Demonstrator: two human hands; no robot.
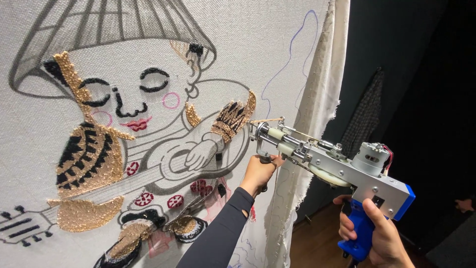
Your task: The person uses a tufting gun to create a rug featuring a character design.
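A grey and blue tufting gun (337, 166) points left at a stretched white cloth (277, 44). My right hand (374, 233) is closed around its blue pistol grip at the lower right. Near the muzzle, my left hand (258, 173), in a dark sleeve, grips the gun's front handle. The needle tip (254, 123) touches the cloth beside a tufted tan and black patch (233, 119). A strand of tan yarn (267, 120) runs to the needle. The cloth carries a drawn figure (144, 99) with a hat and a stringed instrument, partly filled in with tan, black and red tufts.
The cloth's loose frayed edge (322, 89) hangs along the frame on the right. Behind it is a dark wall with a checked garment (364, 116) hanging. A wooden floor (317, 243) shows at the bottom. Another person's hand (465, 204) appears at the far right edge.
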